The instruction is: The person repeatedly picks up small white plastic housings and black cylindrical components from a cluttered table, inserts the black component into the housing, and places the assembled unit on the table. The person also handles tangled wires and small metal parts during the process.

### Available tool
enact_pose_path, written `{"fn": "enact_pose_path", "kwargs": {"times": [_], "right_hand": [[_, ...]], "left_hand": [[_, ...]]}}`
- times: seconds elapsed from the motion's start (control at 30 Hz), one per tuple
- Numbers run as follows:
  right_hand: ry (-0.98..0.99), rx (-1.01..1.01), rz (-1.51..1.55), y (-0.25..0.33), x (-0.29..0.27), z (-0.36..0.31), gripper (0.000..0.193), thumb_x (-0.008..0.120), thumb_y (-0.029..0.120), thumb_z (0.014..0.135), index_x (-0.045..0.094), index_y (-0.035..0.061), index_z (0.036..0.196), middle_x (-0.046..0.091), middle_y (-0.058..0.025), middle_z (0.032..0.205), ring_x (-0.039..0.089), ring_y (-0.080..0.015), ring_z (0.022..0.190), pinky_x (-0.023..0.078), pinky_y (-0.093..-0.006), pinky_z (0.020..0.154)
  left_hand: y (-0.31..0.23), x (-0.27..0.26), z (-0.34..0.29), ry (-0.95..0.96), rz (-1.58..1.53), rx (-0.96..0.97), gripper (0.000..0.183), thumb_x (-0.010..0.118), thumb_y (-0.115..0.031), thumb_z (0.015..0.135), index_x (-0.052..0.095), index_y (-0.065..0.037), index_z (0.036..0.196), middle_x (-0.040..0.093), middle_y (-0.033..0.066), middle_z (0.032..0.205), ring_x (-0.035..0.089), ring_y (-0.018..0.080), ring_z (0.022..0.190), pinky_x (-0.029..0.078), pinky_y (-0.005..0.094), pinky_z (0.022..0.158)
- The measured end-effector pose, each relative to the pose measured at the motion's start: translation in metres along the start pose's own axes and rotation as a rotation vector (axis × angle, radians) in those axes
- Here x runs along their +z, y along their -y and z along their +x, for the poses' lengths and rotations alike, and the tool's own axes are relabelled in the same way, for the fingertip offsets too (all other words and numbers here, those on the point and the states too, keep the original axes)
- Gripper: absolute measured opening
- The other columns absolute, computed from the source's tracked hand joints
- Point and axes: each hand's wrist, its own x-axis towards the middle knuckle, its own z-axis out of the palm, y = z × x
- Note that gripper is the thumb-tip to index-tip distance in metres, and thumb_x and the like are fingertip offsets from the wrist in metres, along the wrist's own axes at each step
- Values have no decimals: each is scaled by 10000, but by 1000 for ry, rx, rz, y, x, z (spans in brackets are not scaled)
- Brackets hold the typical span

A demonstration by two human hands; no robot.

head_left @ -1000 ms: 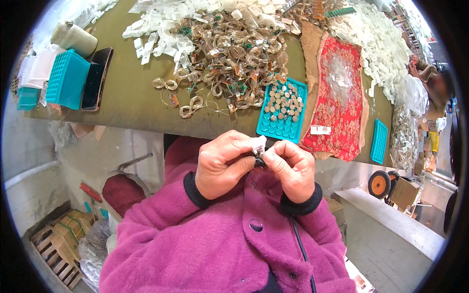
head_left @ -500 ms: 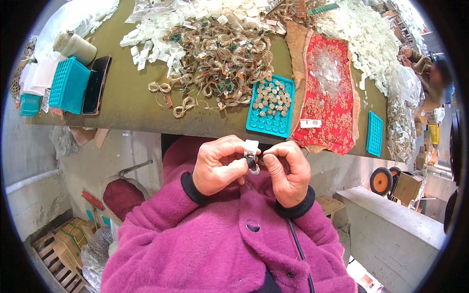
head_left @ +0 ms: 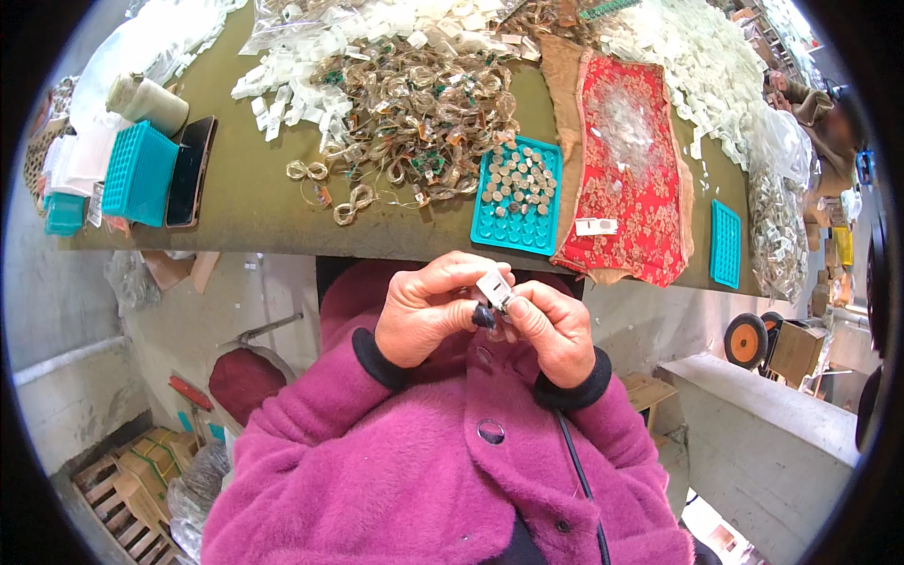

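Two bare hands meet in front of a purple fleece coat [head_left: 377, 471], just off the near edge of the olive table [head_left: 254, 193], and from the head view I can follow both. The left hand [head_left: 424, 311] has its fingers curled in, pinching a small white casing [head_left: 493, 286] at its left side; there's something dark at the thumb tip, and I can't tell what. The right hand [head_left: 556, 331] has thumb and forefinger pressed together at the casing's lower right end, pinching there too. So the casing sits tilted between the two sets of fingertips, a small dark slot in its face. Past the hands, on the table, lies a teal tray [head_left: 486, 234] with round silvery discs [head_left: 518, 179] over most of it, bare cups showing along its near side. Beside it on the left spreads a heap of coiled wires [head_left: 414, 122], with loose white pieces [head_left: 287, 89] scattered behind and to the left. To the tray's right there's a red floral cloth [head_left: 617, 202], a white part [head_left: 596, 227] lying near its lower left corner. Another teal tray [head_left: 725, 243] lies farther right. Over at the left, a dark phone [head_left: 191, 171] leans near a stack of teal trays [head_left: 139, 174].
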Motion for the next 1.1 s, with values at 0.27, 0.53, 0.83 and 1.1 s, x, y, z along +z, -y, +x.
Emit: {"fn": "enact_pose_path", "kwargs": {"times": [0.27, 0.53, 0.83, 1.1], "right_hand": [[-35, -257, -428, 4, -1, 0, 133, 682, 99, 1013, 671, -19, 950, 670, -41, 829, 611, -115, 718, 484, -266, 646], [57, 186, 231, 9, -11, 8, 222, 571, 200, 1095, 616, -5, 1022, 622, -30, 800, 564, -95, 654, 461, -266, 579], [40, 154, -212, 24, -20, 5, 168, 664, 160, 1043, 696, -3, 1014, 652, -5, 848, 592, -71, 723, 486, -245, 647], [88, -48, -377, 31, -19, 6, 94, 657, 66, 1004, 641, -11, 953, 580, -78, 811, 587, -174, 749, 468, -323, 680]], "left_hand": [[-3, 3, 7, 13, -206, -5, 302, 835, -40, 851, 731, 30, 1126, 730, 149, 1122, 712, 216, 991, 589, 343, 867], [-35, -1, 17, 130, 585, 278, 266, 806, 66, 816, 760, 13, 1072, 746, 127, 996, 732, 222, 930, 587, 329, 826], [-37, 12, 18, 86, 894, 353, 324, 851, 42, 738, 790, -34, 1047, 740, 114, 962, 729, 223, 840, 594, 318, 737], [-29, 15, 26, 157, 892, 461, 296, 851, 0, 747, 776, -21, 1033, 734, 109, 962, 726, 258, 830, 592, 351, 721]]}}
